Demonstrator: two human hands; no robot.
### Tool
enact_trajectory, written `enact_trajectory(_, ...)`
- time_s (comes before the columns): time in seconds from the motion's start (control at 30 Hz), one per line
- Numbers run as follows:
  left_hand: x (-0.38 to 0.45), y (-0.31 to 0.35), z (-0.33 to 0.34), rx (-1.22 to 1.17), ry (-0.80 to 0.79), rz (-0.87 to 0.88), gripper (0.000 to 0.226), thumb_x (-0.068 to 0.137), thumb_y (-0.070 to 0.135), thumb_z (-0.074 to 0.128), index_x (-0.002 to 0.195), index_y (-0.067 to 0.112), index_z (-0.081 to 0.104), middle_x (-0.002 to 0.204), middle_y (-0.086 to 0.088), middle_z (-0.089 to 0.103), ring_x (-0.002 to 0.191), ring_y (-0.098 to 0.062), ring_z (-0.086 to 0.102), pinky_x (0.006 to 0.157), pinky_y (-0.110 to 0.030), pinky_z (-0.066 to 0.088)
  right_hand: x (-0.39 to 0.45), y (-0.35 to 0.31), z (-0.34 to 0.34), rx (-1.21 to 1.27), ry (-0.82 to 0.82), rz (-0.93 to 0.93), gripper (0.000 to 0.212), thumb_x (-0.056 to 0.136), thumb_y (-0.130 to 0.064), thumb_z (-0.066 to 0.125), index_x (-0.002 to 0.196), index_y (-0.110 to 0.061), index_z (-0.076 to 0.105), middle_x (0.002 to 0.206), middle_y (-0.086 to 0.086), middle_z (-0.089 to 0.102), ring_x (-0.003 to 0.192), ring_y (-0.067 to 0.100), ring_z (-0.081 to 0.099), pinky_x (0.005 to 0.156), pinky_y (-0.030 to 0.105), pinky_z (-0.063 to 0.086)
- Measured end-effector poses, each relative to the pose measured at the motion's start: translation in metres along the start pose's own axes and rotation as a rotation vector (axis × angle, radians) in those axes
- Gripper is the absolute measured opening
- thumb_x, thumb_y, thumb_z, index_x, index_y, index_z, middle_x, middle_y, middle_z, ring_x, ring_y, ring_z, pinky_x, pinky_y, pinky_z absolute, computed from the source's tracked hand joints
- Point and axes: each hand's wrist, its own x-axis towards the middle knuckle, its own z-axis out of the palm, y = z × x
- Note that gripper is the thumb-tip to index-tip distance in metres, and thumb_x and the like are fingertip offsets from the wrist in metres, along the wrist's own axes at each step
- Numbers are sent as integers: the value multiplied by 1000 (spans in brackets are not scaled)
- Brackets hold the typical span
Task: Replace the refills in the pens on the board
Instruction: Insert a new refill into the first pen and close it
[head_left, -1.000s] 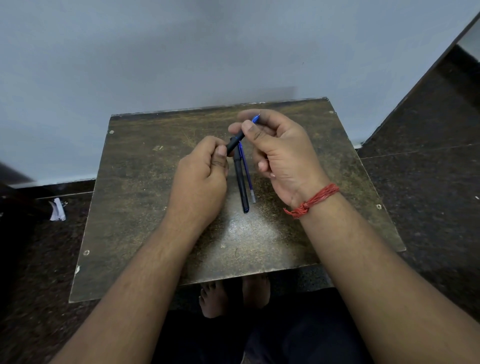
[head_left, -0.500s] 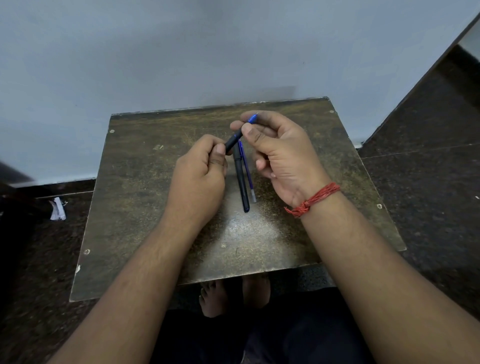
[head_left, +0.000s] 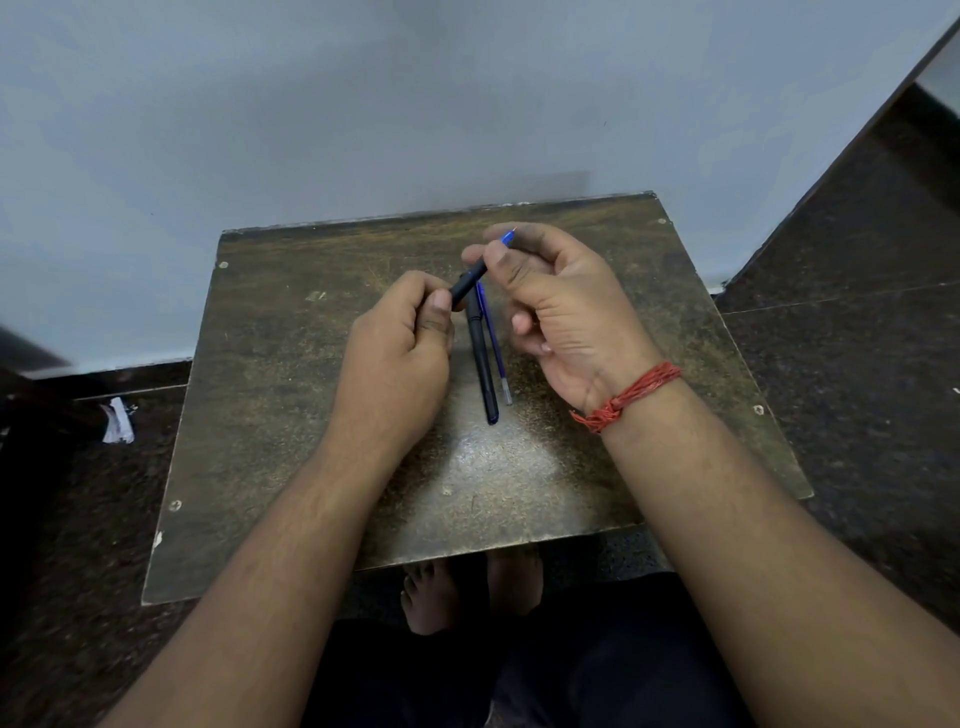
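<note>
A dark pen with a blue tip is held above the worn brown board. My left hand grips its rear barrel in curled fingers. My right hand pinches the blue tip end between thumb and forefinger; the pen's metal point shows past the fingers. On the board between my hands lie a second dark pen and, just right of it, a thin blue refill, both pointing away from me.
The board stands on a dark speckled floor against a pale wall. A scrap of white paper lies on the floor to the left. Bare feet show under the board's near edge. A red thread band circles my right wrist.
Both hands have shifted slightly with the held pen; my right fingers have turned a little at the tip end. The pen and refill on the board have not moved.
</note>
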Motion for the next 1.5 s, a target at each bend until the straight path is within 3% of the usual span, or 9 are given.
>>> enact_trajectory(0.07, 0, 0, 0, 4, -6, -2, 20, 103, 23, 44, 92, 17, 60, 64, 6, 54, 53, -5, 44, 49, -19, 34, 0, -1, -1, 7, -26, -2, 12, 95, -5, 62, 105, -10, 65, 101, 7, 75, 37, 4, 39, 33, 14, 27)
enact_trajectory(0.37, -1, 2, 3, 20, -22, 22, 20, 102, 24, 45, 93, 15, 60, 65, -5, 57, 52, -6, 42, 49, -24, 34, 3, 1, 1, -12, 23, -48, 15, 91, -8, 69, 83, -15, 58, 84, 11, 61, 36, 3, 36, 34, 13, 25)
enact_trajectory(0.57, -1, 5, 2, 33, 8, 36, 15, 100, 21, 49, 92, 16, 60, 70, -8, 60, 60, -20, 51, 53, -30, 38, 1, 0, 6, 1, 77, -41, 21, 91, -8, 69, 82, -15, 52, 72, 3, 54, 37, 4, 37, 33, 14, 26)
enact_trajectory(0.73, -1, 7, 4, 50, 53, 54, 11, 98, 19, 51, 91, 18, 60, 69, 0, 60, 62, -15, 53, 57, -29, 40, 2, 2, 13, 52, 130, -42, 28, 91, -6, 68, 77, -16, 47, 77, 10, 49, 39, 5, 35, 34, 14, 25)
enact_trajectory(0.97, 0, 5, 5, 102, 98, 74, 11, 97, 20, 50, 93, 19, 59, 69, 8, 58, 63, -11, 53, 56, -28, 38, -1, 3, 23, 68, 172, -50, 23, 93, -9, 67, 83, -13, 48, 61, 1, 45, 38, 7, 36, 35, 16, 24)
enact_trajectory(1.07, 0, 3, 4, 101, 99, 59, 12, 98, 22, 48, 92, 18, 58, 69, 2, 59, 63, -15, 54, 56, -32, 40, -3, 1, 20, -112, 190, -86, 20, 93, -23, 69, 92, -11, 53, 64, -4, 49, 39, 7, 43, 35, 18, 29)
enact_trajectory(1.17, 2, -1, 0, 91, 112, 9, 14, 100, 23, 47, 90, 19, 56, 70, -3, 60, 62, -15, 52, 57, -33, 40, 3, -8, -5, -628, 333, -211, 18, 92, -32, 68, 95, -17, 59, 80, -11, 55, 60, 3, 53, 53, 19, 43)
enact_trajectory(1.27, 3, -3, -3, 86, 122, -32, 16, 101, 22, 46, 90, 16, 56, 72, -5, 61, 65, -17, 52, 59, -33, 40, 5, -15, -33, -1055, 421, -249, 12, 91, -33, 67, 91, -25, 59, 83, -12, 57, 74, 3, 54, 61, 20, 40)
enact_trajectory(1.5, 1, -3, -2, 81, 113, -60, 17, 101, 24, 45, 89, 18, 55, 73, -5, 62, 65, -17, 53, 61, -37, 43, 5, -12, -31, -1566, 274, -73, 25, 93, -38, 63, 108, -19, 58, 101, 0, 57, 92, 23, 52, 76, 34, 42)
